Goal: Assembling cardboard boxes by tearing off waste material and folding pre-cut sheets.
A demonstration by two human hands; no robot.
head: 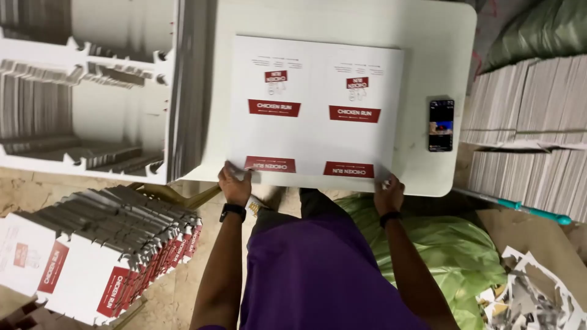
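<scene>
A stack of printed white cardboard sheets (pixel 315 107) lies flat on the white table (pixel 428 36), left of a phone (pixel 441 125). Left hand (pixel 235 185) and right hand (pixel 388 194) pinch its near corners. The sheets look light, stiff-ish and slippery, so the edges seem the best hold.

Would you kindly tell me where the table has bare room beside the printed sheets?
Bare strips of table border the printed sheets: along the far edge, and around the phone. Left hand and right hand crowd the near edge.

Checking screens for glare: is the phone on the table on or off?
On: the phone lies flat on the white table, its screen showing a lit colourful image.
</scene>
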